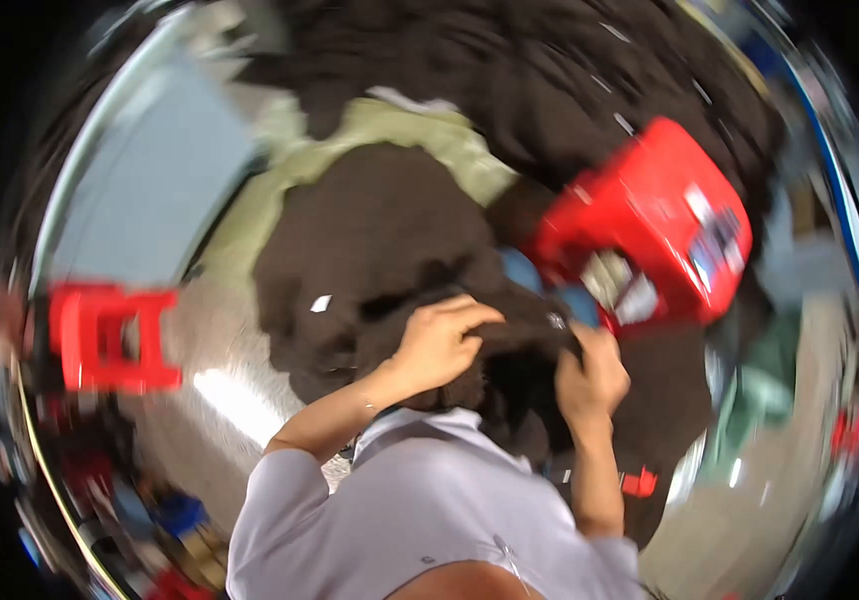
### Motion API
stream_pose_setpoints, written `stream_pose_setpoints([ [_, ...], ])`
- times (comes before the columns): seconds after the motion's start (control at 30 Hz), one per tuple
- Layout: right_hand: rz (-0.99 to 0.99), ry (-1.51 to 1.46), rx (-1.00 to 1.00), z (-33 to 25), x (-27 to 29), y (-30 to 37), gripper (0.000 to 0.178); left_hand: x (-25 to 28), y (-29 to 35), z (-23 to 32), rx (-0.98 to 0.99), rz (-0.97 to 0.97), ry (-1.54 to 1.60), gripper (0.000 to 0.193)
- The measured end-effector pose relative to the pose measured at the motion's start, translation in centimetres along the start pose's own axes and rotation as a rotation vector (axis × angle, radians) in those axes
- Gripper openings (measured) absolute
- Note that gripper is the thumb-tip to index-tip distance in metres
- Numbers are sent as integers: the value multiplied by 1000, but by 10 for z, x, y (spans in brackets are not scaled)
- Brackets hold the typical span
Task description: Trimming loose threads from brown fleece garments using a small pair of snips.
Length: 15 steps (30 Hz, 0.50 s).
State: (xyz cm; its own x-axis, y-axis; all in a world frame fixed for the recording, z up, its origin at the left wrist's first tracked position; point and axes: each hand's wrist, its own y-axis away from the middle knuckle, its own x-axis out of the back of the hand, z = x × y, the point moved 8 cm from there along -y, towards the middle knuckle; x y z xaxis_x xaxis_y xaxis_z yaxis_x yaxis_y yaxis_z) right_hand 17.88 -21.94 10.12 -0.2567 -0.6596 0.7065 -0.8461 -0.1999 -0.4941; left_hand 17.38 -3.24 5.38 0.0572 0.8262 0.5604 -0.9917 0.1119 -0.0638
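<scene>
Dark brown cloth [370,230] lies heaped in front of me and across my lap, perhaps garments. My left hand [443,342] is closed on a fold of it, thumb and forefinger toward the right. To the right, my right hand [593,378] is also closed at the far end of the same stretched fold. A small shiny spot [557,321] shows by its fingertips, too blurred to name. Between the hands the cloth sags into a dark hollow. A small white tag [321,303] lies on the cloth to the left.
A red plastic stool [665,200] with small things on it stands close beyond my right hand. Another red stool [110,338] is at the left, below a grey-blue panel [150,170]. More brown cloth [550,70] is piled at the back, beside pale green sheeting [365,125].
</scene>
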Motion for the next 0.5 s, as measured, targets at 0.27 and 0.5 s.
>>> stream_pose_setpoints([
  [0.27,-688,119,-117,19,-8,24,41,154,75,15,-145,864,-144,39],
  [0.5,706,-294,376,-35,125,-84,23,212,130,86,-264,887,266,38],
])
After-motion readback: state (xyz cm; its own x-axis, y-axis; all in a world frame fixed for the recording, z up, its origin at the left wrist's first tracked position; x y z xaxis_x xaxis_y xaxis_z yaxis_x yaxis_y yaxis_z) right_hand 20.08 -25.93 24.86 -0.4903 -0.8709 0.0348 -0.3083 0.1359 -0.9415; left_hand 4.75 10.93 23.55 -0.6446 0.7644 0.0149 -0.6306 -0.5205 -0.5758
